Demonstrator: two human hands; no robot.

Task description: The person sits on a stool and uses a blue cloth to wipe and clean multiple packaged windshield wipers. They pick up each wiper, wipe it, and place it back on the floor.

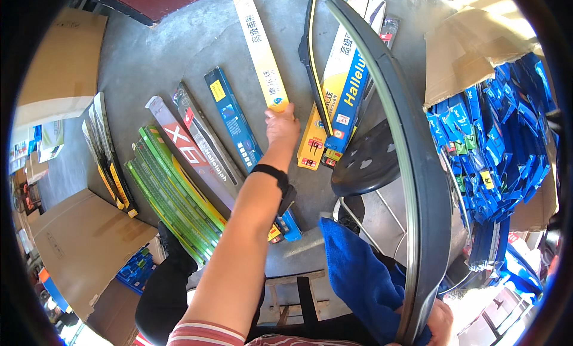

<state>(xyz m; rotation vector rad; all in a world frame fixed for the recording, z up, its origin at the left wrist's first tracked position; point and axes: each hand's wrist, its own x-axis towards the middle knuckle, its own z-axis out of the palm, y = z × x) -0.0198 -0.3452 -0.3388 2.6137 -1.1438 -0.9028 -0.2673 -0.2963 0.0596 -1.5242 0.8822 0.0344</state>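
Note:
My left hand (282, 128) reaches forward, its fingers closed round the near end of a long yellow and white wiper blade box (262, 53). A black wiper blade (412, 143) with a pale rubber edge rises across the right side, close to the camera. At its lower end my right hand (440, 323) is closed on it, the fingers partly hidden. A blue cloth (361, 268) hangs beside that hand; whether the hand pinches it too I cannot tell. Another, thinner wiper blade (309, 50) rests on the floor and a yellow box (311, 140), right of my left hand.
Green boxes (173, 194), a grey-pink box (185, 146) and a blue box (233, 122) lie on the concrete floor, left of my arm. A black round stool (367, 161) stands to the right. Beyond it, a cardboard carton (462, 71) holds many blue packages (489, 137).

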